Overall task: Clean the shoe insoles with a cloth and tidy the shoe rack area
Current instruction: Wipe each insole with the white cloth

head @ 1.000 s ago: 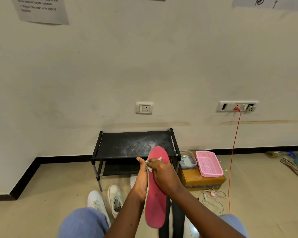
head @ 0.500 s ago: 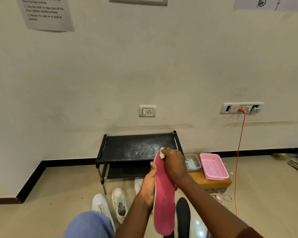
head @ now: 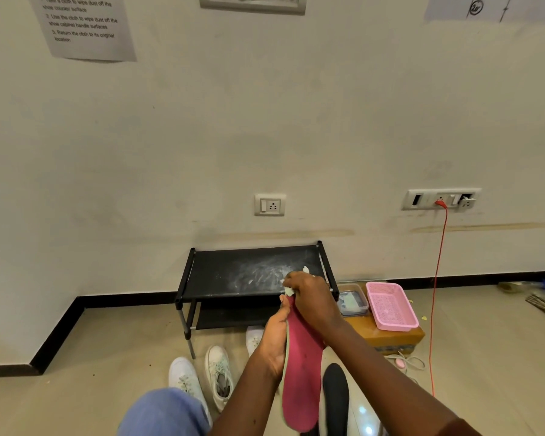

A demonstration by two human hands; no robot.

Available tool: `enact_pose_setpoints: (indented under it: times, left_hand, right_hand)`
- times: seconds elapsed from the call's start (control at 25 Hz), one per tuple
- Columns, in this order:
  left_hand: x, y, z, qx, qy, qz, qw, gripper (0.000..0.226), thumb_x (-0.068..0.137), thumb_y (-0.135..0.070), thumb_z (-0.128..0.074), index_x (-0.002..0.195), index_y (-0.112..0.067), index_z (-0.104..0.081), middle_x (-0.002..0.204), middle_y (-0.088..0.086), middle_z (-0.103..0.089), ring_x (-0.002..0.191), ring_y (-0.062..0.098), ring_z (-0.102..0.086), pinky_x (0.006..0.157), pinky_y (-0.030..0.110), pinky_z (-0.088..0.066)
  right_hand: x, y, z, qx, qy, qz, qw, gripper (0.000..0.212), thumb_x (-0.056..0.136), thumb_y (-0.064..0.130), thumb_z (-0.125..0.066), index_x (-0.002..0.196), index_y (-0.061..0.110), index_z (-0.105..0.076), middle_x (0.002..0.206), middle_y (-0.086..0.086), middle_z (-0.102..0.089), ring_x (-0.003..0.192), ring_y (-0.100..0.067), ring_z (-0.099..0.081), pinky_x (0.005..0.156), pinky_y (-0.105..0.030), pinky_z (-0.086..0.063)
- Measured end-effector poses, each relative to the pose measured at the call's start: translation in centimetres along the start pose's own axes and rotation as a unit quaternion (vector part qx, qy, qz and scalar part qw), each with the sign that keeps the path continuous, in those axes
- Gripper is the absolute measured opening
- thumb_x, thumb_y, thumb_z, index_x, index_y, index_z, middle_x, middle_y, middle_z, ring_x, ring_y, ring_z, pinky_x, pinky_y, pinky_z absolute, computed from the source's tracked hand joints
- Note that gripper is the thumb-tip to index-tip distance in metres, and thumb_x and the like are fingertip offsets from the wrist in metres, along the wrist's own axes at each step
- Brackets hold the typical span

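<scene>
I am seeing the right hand (head: 313,302), curled round the white cloth (head: 289,290), arriving at the toe end of the pink insole (head: 301,382), up from mid-sole a second ago. The left hand (head: 276,341) is gripping the insole's edge, holding it upright before the dusty shoe rack (head: 249,272). This wiping stroke is probably ending.

The floor (head: 76,388) carries a black rack (head: 249,272) with a dusty top, white shoes (head: 217,372), a black insole (head: 335,394) and a brown box (head: 387,338)

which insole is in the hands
The pink insole: left hand grips it, right hand holds a cloth at its tip; the black insole lies on the floor.
</scene>
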State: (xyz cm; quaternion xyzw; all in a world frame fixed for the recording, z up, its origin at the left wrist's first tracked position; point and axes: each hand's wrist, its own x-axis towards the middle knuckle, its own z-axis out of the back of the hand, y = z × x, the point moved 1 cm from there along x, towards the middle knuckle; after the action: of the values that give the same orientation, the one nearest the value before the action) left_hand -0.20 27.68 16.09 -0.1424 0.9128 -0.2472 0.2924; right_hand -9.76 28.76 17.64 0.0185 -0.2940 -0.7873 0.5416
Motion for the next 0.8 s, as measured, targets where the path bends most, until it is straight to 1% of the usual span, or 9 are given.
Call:
enact_pose_setpoints:
  times: [0.08,0.12,0.2,0.28,0.36,0.48,0.6,0.72,0.8]
  left_hand:
    - [0.1,-0.1,0.0,-0.001,-0.004,-0.007,1.000,0.047,0.099,-0.046,-0.030,0.114,-0.012,-0.059,0.084,0.013,-0.073,0.084,0.027,-0.067,0.061,0.036,-0.056]
    - [0.2,-0.1,0.1,0.000,-0.006,-0.012,1.000,0.048,0.099,-0.047,-0.031,0.115,-0.012,-0.059,0.086,0.014,-0.073,0.083,0.028,-0.068,0.060,0.036,-0.057]
    - [0.4,-0.1,0.3,-0.007,-0.014,-0.022,1.000,0.050,0.097,-0.048,-0.033,0.116,-0.011,-0.059,0.088,0.014,-0.073,0.078,0.027,-0.071,0.058,0.035,-0.057]
    - [0.4,0.0,0.5,-0.012,-0.015,-0.030,0.999,0.051,0.096,-0.049,-0.034,0.113,-0.009,-0.060,0.086,0.014,-0.073,0.073,0.027,-0.072,0.056,0.034,-0.057]
    - [0.2,-0.1,0.5,-0.010,-0.004,-0.033,0.999,0.050,0.097,-0.048,-0.033,0.108,-0.009,-0.061,0.083,0.014,-0.074,0.071,0.026,-0.072,0.055,0.034,-0.057]
    - [0.1,0.0,0.6,-0.008,0.005,-0.041,0.999,0.052,0.097,-0.050,-0.030,0.112,-0.011,-0.061,0.092,0.014,-0.073,0.082,0.027,-0.071,0.065,0.037,-0.059]
    - [0.4,0.1,1.0,-0.019,-0.001,-0.036,0.999,0.054,0.096,-0.052,-0.032,0.120,-0.012,-0.060,0.103,0.016,-0.070,0.098,0.030,-0.066,0.077,0.041,-0.054]
    - [0.6,0.1,0.9,-0.100,0.004,-0.042,0.994,0.051,0.097,-0.047,-0.034,0.118,-0.008,-0.061,0.101,0.018,-0.070,0.105,0.030,-0.060,0.092,0.039,-0.047]
    - [0.8,-0.1,1.0,-0.137,0.008,-0.053,0.989,0.052,0.098,-0.045,-0.034,0.114,-0.006,-0.065,0.099,0.017,-0.070,0.104,0.029,-0.061,0.093,0.036,-0.047]
  right_hand:
    - [0.0,0.0,0.5,-0.005,-0.028,-0.010,1.000,0.033,0.082,-0.008,-0.048,0.103,0.005,-0.070,0.102,-0.007,-0.069,0.091,-0.022,-0.065,0.079,-0.026,-0.050]
    - [0.0,-0.1,0.6,-0.013,-0.043,-0.025,0.999,0.034,0.084,-0.008,-0.046,0.107,0.006,-0.068,0.106,-0.007,-0.068,0.094,-0.023,-0.065,0.081,-0.026,-0.050]
    - [0.1,-0.4,0.9,-0.027,-0.061,-0.076,0.995,0.037,0.088,-0.006,-0.041,0.114,0.007,-0.064,0.112,-0.009,-0.066,0.100,-0.026,-0.063,0.086,-0.033,-0.051]
    - [0.1,-0.6,0.9,-0.022,-0.072,-0.131,0.989,0.036,0.091,-0.004,-0.037,0.113,0.006,-0.063,0.108,-0.013,-0.066,0.097,-0.028,-0.063,0.081,-0.035,-0.053]
    - [-0.2,-0.4,0.8,-0.014,-0.076,-0.145,0.986,0.034,0.093,-0.002,-0.037,0.113,0.007,-0.063,0.106,-0.013,-0.066,0.095,-0.028,-0.064,0.078,-0.035,-0.053]
    - [-0.7,0.0,0.5,-0.023,-0.072,-0.100,0.992,0.033,0.095,0.002,-0.039,0.120,0.007,-0.059,0.119,-0.008,-0.062,0.105,-0.024,-0.061,0.088,-0.031,-0.049]
    - [-1.4,0.7,0.2,-0.026,-0.060,-0.040,0.997,0.030,0.093,0.002,-0.042,0.115,0.006,-0.062,0.120,-0.007,-0.062,0.104,-0.022,-0.061,0.086,-0.026,-0.047]
    - [-2.7,1.9,-0.1,-0.004,-0.045,0.028,0.999,0.028,0.092,0.006,-0.047,0.114,0.004,-0.064,0.121,-0.011,-0.062,0.111,-0.023,-0.059,0.096,-0.022,-0.040]
    - [-3.3,2.1,-0.3,0.001,-0.022,0.055,0.998,0.028,0.091,0.007,-0.048,0.113,0.005,-0.065,0.121,-0.011,-0.063,0.114,-0.021,-0.058,0.098,-0.017,-0.032]
